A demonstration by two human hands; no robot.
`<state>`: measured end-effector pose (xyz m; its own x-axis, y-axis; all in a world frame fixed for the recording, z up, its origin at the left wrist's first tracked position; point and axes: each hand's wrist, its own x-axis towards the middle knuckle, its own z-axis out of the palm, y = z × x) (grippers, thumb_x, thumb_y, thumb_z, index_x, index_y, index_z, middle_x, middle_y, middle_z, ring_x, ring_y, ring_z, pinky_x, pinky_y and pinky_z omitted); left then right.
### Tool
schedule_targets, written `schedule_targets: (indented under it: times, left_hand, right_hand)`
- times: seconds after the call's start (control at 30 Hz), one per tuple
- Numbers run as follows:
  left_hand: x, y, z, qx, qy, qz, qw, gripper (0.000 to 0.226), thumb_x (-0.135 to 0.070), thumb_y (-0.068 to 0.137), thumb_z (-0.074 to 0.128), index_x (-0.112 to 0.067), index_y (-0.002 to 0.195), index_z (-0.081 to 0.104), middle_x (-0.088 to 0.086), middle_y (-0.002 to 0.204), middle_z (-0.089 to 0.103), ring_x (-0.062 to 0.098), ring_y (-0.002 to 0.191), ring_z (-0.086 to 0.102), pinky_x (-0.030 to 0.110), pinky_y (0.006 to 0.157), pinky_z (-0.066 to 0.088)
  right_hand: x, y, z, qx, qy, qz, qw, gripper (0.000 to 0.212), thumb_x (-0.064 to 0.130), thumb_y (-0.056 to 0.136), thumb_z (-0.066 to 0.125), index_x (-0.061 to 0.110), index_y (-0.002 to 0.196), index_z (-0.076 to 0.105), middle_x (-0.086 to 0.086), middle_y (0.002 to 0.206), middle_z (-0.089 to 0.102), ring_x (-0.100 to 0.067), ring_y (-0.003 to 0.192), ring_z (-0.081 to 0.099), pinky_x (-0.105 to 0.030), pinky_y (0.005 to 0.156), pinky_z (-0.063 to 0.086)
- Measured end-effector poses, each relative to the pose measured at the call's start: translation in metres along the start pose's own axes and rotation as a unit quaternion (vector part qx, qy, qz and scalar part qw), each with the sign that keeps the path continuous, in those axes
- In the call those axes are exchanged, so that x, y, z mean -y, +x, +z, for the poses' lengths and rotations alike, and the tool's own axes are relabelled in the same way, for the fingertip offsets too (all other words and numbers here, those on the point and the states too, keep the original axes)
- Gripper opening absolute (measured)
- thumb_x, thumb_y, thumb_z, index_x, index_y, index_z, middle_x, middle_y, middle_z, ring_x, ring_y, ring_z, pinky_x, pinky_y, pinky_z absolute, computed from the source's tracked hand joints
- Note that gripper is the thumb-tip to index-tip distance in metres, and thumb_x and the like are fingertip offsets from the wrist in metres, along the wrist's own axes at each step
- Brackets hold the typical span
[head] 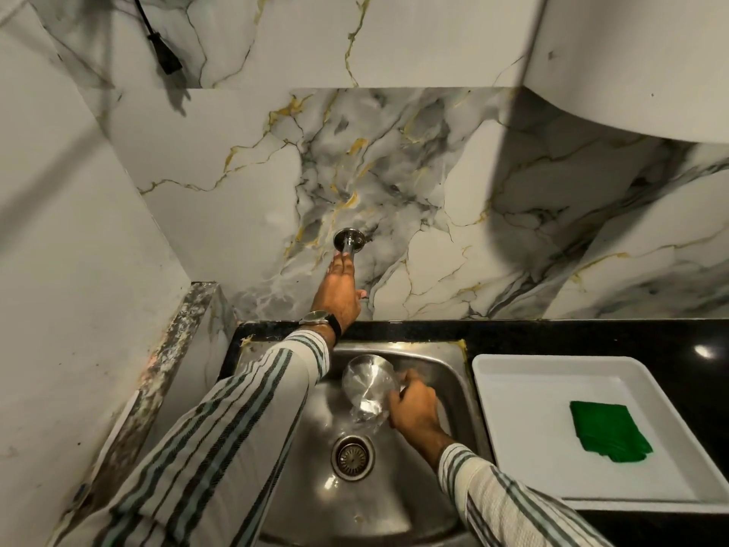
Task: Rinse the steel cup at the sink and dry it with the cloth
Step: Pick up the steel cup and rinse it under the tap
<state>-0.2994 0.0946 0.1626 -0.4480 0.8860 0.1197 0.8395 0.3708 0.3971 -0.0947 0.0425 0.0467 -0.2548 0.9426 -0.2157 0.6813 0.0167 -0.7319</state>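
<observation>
My right hand (414,404) grips the steel cup (367,382) over the steel sink (445,365). The cup is tilted with its mouth toward the back wall, and water spills from it down toward the drain (352,457). My left hand (339,294) reaches up to the wall-mounted tap (348,240) and rests on its chrome pipe; the handle under my palm is hidden. A folded green cloth (607,432) lies in a white tray (513,408) to the right of the sink.
Black countertop (591,337) runs behind and right of the sink. A marble-patterned wall stands at the back, a plain wall with a speckled ledge (173,349) at the left. A black cable (161,53) hangs at top left.
</observation>
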Motion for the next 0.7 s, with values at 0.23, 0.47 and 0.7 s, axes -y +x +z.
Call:
schedule_targets:
  times: [0.23,0.47,0.7]
  left_hand:
    - [-0.001,-0.002,0.001,-0.018,-0.008,0.003,1.0,0.085,-0.004,0.106,0.066,-0.003,0.173,0.014,0.022,0.182,0.018,0.035,0.16,0.042,0.038,0.13,0.034]
    - [-0.001,-0.003,0.001,-0.019,-0.009,-0.003,1.0,0.088,-0.003,0.103,0.069,-0.004,0.173,0.016,0.021,0.181,0.021,0.036,0.163,0.037,0.04,0.133,0.033]
    - [-0.001,-0.001,0.004,-0.013,0.02,0.0,1.0,0.086,-0.008,0.106,0.067,-0.001,0.172,0.013,0.024,0.181,0.017,0.039,0.167,0.027,0.043,0.136,0.028]
  right_hand:
    - [-0.019,-0.008,-0.005,-0.038,-0.004,0.019,0.999,0.026,0.017,0.097,0.061,0.012,0.123,0.062,-0.018,0.099,0.078,-0.038,0.092,0.077,-0.049,0.086,0.065]
    - [-0.018,-0.019,0.011,-0.021,-0.016,-0.008,1.0,0.019,0.017,0.097,0.062,0.012,0.114,0.064,-0.013,0.095,0.078,-0.034,0.09,0.077,-0.039,0.081,0.064]
    - [-0.035,-0.01,-0.007,-0.057,-0.044,0.027,0.997,0.03,0.018,0.098,0.063,0.009,0.127,0.062,-0.02,0.11,0.077,-0.042,0.106,0.074,-0.042,0.089,0.059]
